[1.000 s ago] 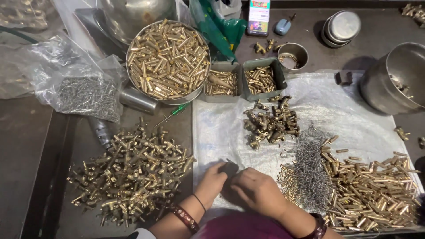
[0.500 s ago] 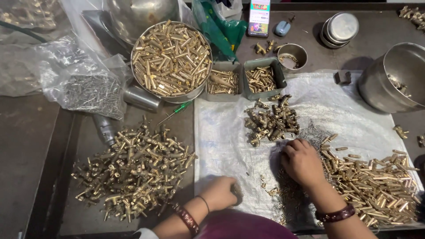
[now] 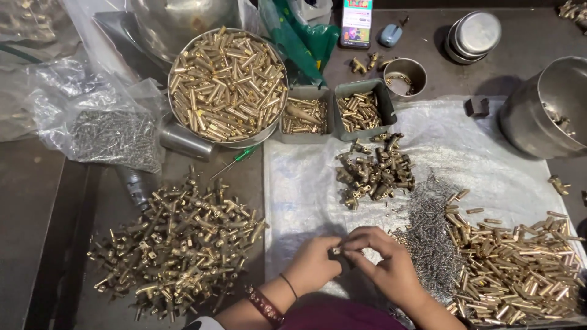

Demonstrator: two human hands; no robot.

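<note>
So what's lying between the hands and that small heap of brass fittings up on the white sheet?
Only bare white sheet with a few stray bits, seen in the head view, between the hands and the fittings.

Left hand (image 3: 313, 266) and right hand (image 3: 385, 263) meet fingertip to fingertip, fingers curled, both forearms angled inward.

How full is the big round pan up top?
Nearly full: the round pan holds brass tubes heaped up to its rim.

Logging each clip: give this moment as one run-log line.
left hand: holds brass part | right hand: pinches same part | springs: right of hands | sheet: beneath
</note>
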